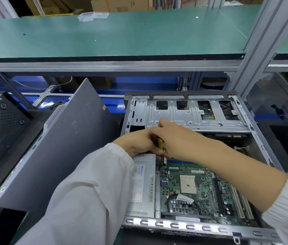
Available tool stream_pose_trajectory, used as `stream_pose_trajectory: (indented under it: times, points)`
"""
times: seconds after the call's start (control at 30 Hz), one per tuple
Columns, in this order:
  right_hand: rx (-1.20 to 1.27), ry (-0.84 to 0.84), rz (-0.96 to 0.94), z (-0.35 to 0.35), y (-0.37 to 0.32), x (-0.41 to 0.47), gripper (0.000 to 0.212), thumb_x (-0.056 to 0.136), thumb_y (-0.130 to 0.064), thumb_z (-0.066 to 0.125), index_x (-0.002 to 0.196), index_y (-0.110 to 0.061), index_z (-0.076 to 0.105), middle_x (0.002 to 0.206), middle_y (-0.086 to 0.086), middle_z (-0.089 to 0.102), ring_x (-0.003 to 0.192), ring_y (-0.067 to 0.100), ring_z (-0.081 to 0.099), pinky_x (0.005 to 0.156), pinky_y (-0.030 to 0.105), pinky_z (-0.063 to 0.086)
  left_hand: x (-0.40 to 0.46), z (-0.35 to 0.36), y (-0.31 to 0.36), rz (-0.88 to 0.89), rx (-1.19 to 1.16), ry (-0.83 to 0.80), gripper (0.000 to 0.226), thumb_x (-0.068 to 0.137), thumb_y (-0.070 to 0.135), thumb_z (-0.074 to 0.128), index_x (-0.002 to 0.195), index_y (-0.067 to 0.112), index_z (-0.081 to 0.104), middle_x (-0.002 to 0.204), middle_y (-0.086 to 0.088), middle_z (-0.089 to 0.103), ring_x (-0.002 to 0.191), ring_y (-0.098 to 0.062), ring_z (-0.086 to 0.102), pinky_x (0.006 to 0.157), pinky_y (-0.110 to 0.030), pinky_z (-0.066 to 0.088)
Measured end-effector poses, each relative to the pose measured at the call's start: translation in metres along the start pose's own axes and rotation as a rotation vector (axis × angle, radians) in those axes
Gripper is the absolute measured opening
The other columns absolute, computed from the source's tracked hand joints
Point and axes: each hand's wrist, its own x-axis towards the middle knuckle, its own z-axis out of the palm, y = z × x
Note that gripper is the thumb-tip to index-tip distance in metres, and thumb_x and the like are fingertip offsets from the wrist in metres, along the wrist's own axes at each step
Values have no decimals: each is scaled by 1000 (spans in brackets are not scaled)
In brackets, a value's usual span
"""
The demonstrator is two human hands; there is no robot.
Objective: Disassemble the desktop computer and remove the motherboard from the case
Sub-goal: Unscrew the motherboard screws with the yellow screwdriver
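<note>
Hands: left (138, 144), right (171, 137), gripping one yellow-handled screwdriver (160, 144); one motherboard (198, 190).

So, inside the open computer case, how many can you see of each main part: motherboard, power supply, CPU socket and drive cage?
Motherboard: 1
Power supply: 1
CPU socket: 1
Drive cage: 1
Total: 4

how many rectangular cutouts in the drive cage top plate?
4, in a row along the far edge of the drive cage plate: far left, left-centre, right-centre, far right. The hands may hide others nearer.
</note>
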Motion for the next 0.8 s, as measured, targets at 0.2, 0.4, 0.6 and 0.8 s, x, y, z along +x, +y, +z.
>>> stream_pose_trajectory:
  times: [0.2, 0.4, 0.6, 0.8]
  points:
    - [-179, 168, 131, 5, -2, 3, 28, 95, -34, 52, 107, -10, 45, 94, 10, 56, 88, 32, 60, 59, 33, 34, -1, 0, -1, -9, -25, -32, 29, 84, -22, 52, 93, 5, 60, 77, 0, 72, 94, -13, 68, 82, -35, 56]
    - [68, 99, 79, 3, 0, -1, 33, 88, -21, 58, 115, -19, 39, 98, 2, 39, 72, 22, 45, 53, 30, 32, 1, 1, -2, 16, -13, 16, 36, 80, -22, 56, 99, 9, 60, 85, -3, 71, 83, -13, 72, 80, -33, 59]
    - [-98, 107, 127, 1, 0, 3, 24, 89, -23, 60, 107, -14, 47, 85, 3, 45, 77, 26, 52, 58, 31, 33, -2, 1, 1, -9, -26, -17, 32, 82, -23, 53, 92, 7, 59, 72, 6, 73, 88, -13, 71, 67, -21, 57]
    - [-13, 151, 143, -6, 4, 2, 34, 90, -42, 57, 106, -16, 42, 90, 3, 43, 73, 23, 45, 59, 33, 37, -5, 2, 4, -12, -3, -61, 27, 86, -18, 52, 98, 4, 62, 88, -1, 73, 103, -26, 67, 79, -28, 57]
